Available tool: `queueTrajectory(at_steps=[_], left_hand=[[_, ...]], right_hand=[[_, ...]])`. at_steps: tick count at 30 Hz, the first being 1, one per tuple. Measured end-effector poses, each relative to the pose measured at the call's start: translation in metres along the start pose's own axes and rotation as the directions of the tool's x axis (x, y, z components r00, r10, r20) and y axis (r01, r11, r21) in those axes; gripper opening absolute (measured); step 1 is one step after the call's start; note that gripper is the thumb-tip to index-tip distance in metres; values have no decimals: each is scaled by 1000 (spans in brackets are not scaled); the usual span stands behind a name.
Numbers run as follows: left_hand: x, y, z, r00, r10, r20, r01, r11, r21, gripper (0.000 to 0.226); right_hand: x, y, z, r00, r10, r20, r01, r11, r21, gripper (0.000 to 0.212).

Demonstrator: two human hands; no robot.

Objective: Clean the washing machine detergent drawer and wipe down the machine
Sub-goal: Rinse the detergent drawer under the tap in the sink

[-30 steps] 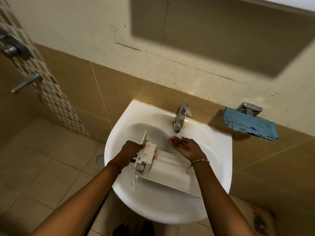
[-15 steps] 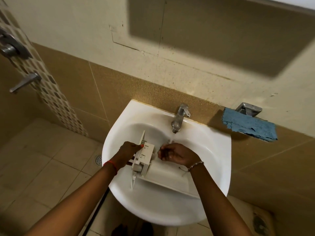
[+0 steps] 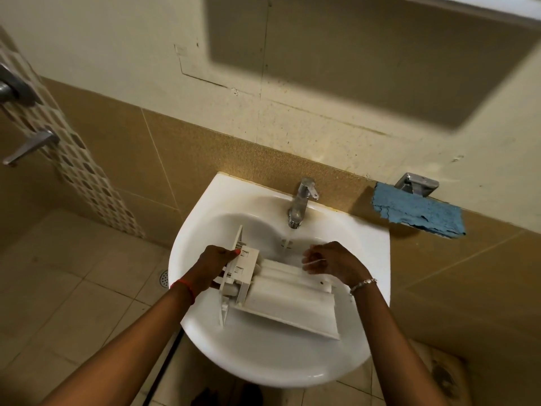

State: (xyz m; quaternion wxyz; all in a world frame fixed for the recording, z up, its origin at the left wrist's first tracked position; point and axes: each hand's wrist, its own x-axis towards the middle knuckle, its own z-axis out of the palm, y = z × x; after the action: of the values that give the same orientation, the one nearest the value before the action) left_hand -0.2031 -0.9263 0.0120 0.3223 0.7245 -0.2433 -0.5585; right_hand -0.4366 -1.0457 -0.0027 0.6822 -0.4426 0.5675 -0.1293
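Setting: bathroom corner. The upper wall is cream plaster, scuffed and speckled. The lower wall is large tan tiles with a grainy face. A strip of small mosaic tiles runs diagonally at far left, with a metal lever handle beside it. The floor is pale beige square tiles, with a round perforated drain near the left of the basin.

Sink: white glazed ceramic, rounded at the near side and straight against the wall, smooth and glossy.

Tap: polished metal, single lever, at the far middle of the sink. A thin stream of water falls from it into the bowl.

Detergent drawer: white plastic, long and rectangular, lying across the bowl from left to right with a lengthwise-ridged face up. Its flat, thin front panel stands on edge at the left end. Behind the panel sits a boxy block with small square recesses.

Left hand: grasps the drawer's left end at the front panel, with the thumb laid over the top of the block. A red thread circles the wrist.

Right hand: knuckles up and fingers bent, at the far long edge of the drawer just right of the water stream. The fingers are blurred, so I cannot tell whether they grip anything. A beaded metal bracelet sits on the wrist.

Cloth: blue, nubbly weave with a ragged hem, draped on the wall to the right of the sink, under a chrome bracket.
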Motion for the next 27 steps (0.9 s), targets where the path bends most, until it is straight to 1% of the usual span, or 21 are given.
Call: queueTrajectory(at_steps=[1, 2, 3, 5, 7, 8, 9, 10, 12, 14, 15, 17, 18, 19, 20, 21, 22, 23, 24, 25, 27], left_hand=[[0, 0, 0, 1000, -2, -3, 2, 1000, 0, 33], [-1, 0, 0, 1000, -4, -7, 4, 1000, 0, 35], [-2, 0, 1, 1000, -8, -8, 8, 1000, -4, 36], [-3, 0, 2, 1000, -16, -7, 16, 1000, -11, 36], [-4, 1, 2, 1000, -23, -5, 23, 1000, -8, 34], [-4, 1, 2, 1000, -23, -3, 23, 1000, -5, 34], [-3, 0, 2, 1000, -23, -1, 23, 1000, -3, 35], [-3, 0, 1, 1000, -24, 0, 24, 1000, -1, 36], [-3, -1, 1, 1000, -27, 2, 27, 1000, 5, 36], [-2, -2, 1, 1000, -27, 7, 27, 1000, 7, 35], [-2, -2, 1, 1000, -27, 11, 27, 1000, 7, 34], [-3, -1, 2, 999, -25, 19, 25, 1000, 14, 32], [-3, -1, 2, 999, -26, 21, 26, 999, 19, 30], [-3, -1, 3, 999, -29, 22, 28, 999, 24, 30], [-3, -1, 3, 999, -30, 22, 29, 999, 30, 29], [-2, -2, 3, 999, -29, 24, 28, 999, 33, 28], [-2, -2, 4, 999, -26, 26, 25, 999, 34, 27], [-1, -3, 4, 999, -22, 26, 21, 999, 34, 26], [0, -3, 4, 999, -18, 26, 17, 999, 38, 25], [1, -3, 4, 1000, -15, 26, 14, 999, 47, 24], [2, -4, 4, 1000, -3, 20, 2, 997, 76, 22]], right_hand=[[7, -1, 8, 999, 13, 41, -20, 984, 174, 29], [14, -2, 16, 996, 31, 86, -57, 941, 333, 31], [22, -3, 23, 991, 46, 124, -98, 882, 460, 33], [36, -6, 38, 983, 40, 179, -151, 732, 665, 38], [47, -7, 50, 979, 8, 204, -171, 581, 796, 43], [50, -7, 54, 979, -3, 202, -170, 528, 832, 40], [53, -7, 58, 982, -4, 189, -161, 501, 850, 35], [54, -7, 60, 984, -11, 180, -150, 500, 853, 30], [56, -5, 62, 978, -39, 203, -146, 566, 812, 32], [51, -2, 62, 959, -33, 282, -179, 701, 691, 41], [47, -2, 60, 945, -1, 326, -201, 786, 585, 42], [37, -3, 54, 921, 95, 378, -217, 930, 297, 34], [30, -5, 49, 919, 146, 366, -204, 971, 124, 32], [24, -7, 43, 932, 181, 315, -174, 983, -50, 30], [18, -9, 37, 954, 188, 233, -144, 970, -195, 29], [14, -10, 30, 979, 159, 130, -115, 949, -293, 27], [11, -11, 24, 994, 106, 36, -87, 937, -338, 24], [11, -11, 17, 998, 49, -36, -59, 940, -336, 21], [13, -11, 12, 997, 12, -80, -34, 958, -285, 20], [16, -11, 8, 995, -4, -96, -14, 982, -188, 21], [25, -11, 6, 998, 27, -57, -21, 995, 96, 27]])
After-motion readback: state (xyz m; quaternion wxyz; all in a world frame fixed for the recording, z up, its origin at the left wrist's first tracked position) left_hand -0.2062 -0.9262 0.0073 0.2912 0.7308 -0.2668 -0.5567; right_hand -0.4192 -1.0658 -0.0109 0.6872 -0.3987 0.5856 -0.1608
